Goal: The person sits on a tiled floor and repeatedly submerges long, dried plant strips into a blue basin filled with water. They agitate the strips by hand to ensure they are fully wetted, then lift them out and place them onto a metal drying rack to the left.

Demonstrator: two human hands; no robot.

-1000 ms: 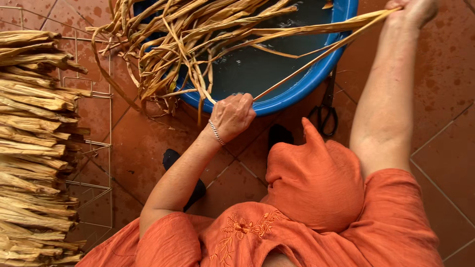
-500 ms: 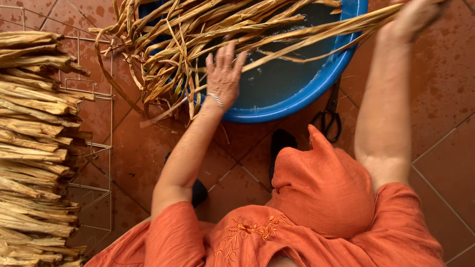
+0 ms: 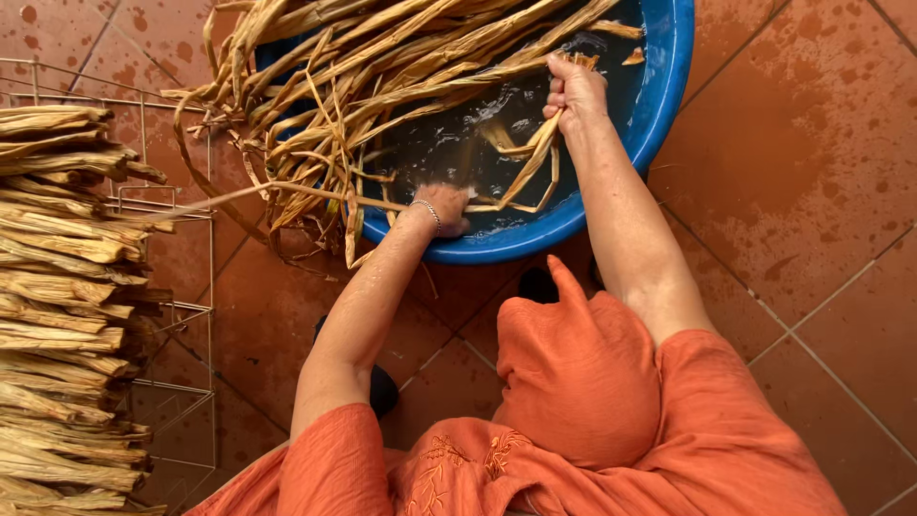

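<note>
A reddish-brown tiled floor [image 3: 802,172], speckled with wet spots, carries everything. Along its left edge stands a thin wire rack [image 3: 191,315], and on it lies a stack of flat, dried, straw-coloured leaf strips [image 3: 57,287], laid side by side. A dark shoe [image 3: 382,387] rests on the tiles near the bottom edge.

Wet terracotta tile floor [image 3: 812,191] carries a round blue plastic basin [image 3: 669,86] at twelve o'clock, wire rack [image 3: 191,315] at nine.
</note>
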